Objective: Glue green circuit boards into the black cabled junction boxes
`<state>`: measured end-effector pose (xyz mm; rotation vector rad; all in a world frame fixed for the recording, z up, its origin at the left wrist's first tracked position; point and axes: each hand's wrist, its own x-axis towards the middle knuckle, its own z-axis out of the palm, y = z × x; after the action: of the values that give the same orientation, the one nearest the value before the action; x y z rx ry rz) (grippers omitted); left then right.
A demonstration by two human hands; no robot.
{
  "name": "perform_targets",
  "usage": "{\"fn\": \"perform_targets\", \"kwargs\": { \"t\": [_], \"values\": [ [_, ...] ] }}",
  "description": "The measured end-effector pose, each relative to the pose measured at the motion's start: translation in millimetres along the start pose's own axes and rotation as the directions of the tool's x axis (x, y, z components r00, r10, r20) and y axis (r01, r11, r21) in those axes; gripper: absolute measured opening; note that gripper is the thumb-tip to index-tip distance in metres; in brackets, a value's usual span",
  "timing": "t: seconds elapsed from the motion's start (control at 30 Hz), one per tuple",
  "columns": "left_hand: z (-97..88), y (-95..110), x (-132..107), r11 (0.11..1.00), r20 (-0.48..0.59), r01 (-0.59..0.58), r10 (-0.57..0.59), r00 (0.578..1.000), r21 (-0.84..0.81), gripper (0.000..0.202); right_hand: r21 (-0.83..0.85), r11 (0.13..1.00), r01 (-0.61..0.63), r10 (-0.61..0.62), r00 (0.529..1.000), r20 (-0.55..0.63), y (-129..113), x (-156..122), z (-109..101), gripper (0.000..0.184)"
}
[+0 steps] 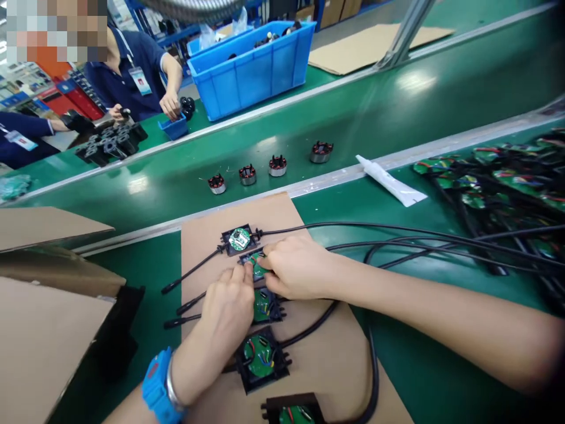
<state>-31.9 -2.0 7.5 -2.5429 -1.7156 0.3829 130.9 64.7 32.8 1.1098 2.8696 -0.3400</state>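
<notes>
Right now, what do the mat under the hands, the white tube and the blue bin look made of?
Mat: brown cardboard, matte, raw cut edges.
White tube: likely soft plastic, smooth, with a flattened, crimped end.
Blue bin: moulded plastic, slightly glossy, ribbed walls.
Both hands, left hand and right hand, press on a green circuit board in a black housing, probably plastic.

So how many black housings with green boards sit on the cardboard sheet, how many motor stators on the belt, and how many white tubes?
Black housings with green boards on the cardboard sheet: 5, namely, one under both hands, and one cut off by the frame edge
Motor stators on the belt: 4
White tube: 1
Total: 10
</notes>
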Motion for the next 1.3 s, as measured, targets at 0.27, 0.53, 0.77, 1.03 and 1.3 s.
{"fn": "perform_targets", "kwargs": {
  "t": [0.27,0.53,0.77,1.03,1.3],
  "values": [
    [1.6,-23.2,-17.1,0.972,-0.217,-0.042,-0.010,0.976,-0.231,0.046,0.327,0.942,0.079,-0.118,0.988,0.102,6.0,-15.0,-11.6,0.030],
    [5.3,-24.6,-10.0,0.863,-0.375,-0.334,0.187,0.908,-0.378,0.029,0.369,0.926,-0.082,0.073,0.997,0.040,0.9,-24.9,-9.3,0.008],
    [18.2,-23.3,-7.3,0.837,-0.340,-0.308,0.158,0.927,-0.451,0.028,0.437,0.899,0.000,-0.017,0.999,0.036,0.2,-18.6,3.7,0.011],
    [18.1,-20.7,-9.7,0.852,-0.291,-0.263,0.138,0.947,-0.453,0.035,0.132,0.970,0.204,-0.159,0.945,-0.287,23.6,-16.9,37.4,0.019],
    [11.4,-9.8,-4.6,0.926,-0.232,-0.241,0.176,0.957,-0.292,0.045,-0.003,0.992,0.130,-0.130,0.991,-0.029,10.1,-7.1,22.5,0.017]
  ]
}}
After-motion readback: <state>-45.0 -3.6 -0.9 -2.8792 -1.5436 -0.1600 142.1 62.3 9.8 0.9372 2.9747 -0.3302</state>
